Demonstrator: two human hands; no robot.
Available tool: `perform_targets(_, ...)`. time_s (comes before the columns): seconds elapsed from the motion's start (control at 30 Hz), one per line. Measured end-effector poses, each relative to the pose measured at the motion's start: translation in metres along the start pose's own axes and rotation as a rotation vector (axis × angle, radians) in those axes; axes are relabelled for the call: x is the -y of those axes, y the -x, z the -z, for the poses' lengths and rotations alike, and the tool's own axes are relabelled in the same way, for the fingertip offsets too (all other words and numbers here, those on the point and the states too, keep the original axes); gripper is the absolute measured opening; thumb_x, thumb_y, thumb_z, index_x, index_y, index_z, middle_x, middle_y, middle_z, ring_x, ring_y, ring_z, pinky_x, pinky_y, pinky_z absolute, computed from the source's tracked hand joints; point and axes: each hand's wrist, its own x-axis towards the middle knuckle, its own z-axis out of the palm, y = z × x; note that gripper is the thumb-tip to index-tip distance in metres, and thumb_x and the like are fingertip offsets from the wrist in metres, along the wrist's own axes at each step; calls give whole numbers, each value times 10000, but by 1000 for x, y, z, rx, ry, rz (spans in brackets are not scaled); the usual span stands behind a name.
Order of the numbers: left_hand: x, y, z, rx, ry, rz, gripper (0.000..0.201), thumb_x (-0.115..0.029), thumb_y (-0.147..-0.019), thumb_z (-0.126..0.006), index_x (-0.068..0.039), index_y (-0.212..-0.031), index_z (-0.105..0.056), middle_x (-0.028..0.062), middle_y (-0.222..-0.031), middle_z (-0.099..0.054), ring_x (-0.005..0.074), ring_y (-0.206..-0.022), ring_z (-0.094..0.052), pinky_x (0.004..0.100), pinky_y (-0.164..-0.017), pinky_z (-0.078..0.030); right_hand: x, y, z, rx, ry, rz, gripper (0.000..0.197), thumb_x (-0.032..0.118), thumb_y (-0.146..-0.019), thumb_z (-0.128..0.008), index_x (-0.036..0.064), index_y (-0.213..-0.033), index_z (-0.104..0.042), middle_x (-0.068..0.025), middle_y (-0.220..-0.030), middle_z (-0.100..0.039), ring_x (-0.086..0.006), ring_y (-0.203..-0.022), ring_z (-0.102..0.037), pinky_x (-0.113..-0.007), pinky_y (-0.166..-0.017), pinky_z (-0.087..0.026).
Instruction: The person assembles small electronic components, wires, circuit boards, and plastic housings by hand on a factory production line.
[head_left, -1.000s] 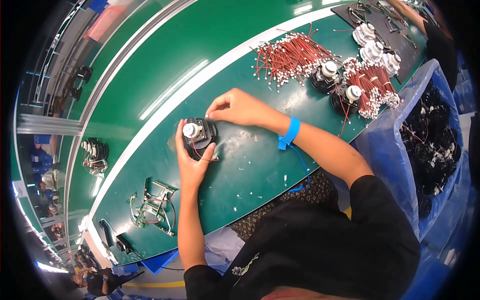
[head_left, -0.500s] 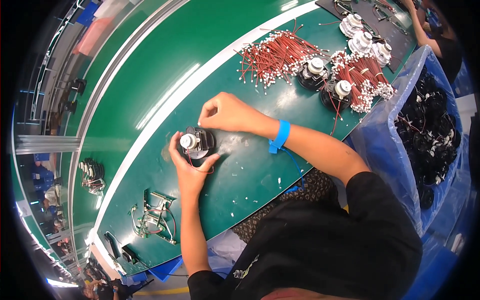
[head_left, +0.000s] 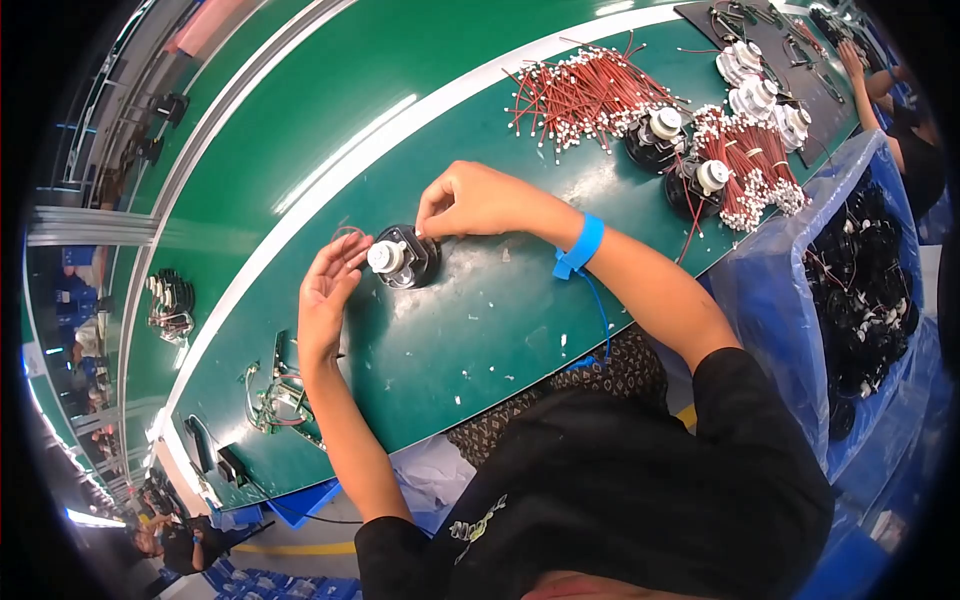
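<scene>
A round black motor unit (head_left: 408, 262) with a white cap stands on the green table, its white cap toward my left hand. Beside the cap, my left hand (head_left: 328, 295) has its fingers loosely curved and the thumb apart. A thin red wire loops behind those fingertips; whether they touch it I cannot tell. On the unit's other side, my right hand (head_left: 478, 200) is closed in a pinch with its fingertips at the black rim. Whatever sits in that pinch is hidden. A blue wrist strap (head_left: 583, 244) with a coiled cord is on my right wrist.
Red wires with white connectors (head_left: 590, 95) lie heaped at the far side, beside bundled wires (head_left: 745, 160) and more motor units (head_left: 697, 185). Circuit boards with cables (head_left: 280, 400) lie at the left. A blue bin lined with plastic (head_left: 775, 270) holds black parts. Another person's arm (head_left: 858, 85) shows far right.
My left hand has let go of the unit's side and shifted left. The unit has turned, its red wire now on the far side. My right hand has come down to its rim.
</scene>
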Motion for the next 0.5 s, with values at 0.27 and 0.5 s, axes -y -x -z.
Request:
perform_targets(0.27,-3,8,-46,22,-249,-234,1125,-104,-593,-863,-86,-1480,-172,186,-1414,-376,283,-1300,-404,406,-1092,-321,-4,3,-6,43,-68,-57,185,194,-731,-700,10,-750,-700,-22,-641,-638,-69,-540,-539,-229,-492,-417)
perform_targets(0.5,-1,3,-58,-46,-100,-176,1048,-6,-619,-835,-97,-1462,-219,173,-1344,-462,252,-1188,-510,368,-1001,-443,3,8,-8,69,-136,-124,194,214,-705,-713,21,-706,-689,-23,-613,-620,-78,-501,-529,-230,-457,-407)
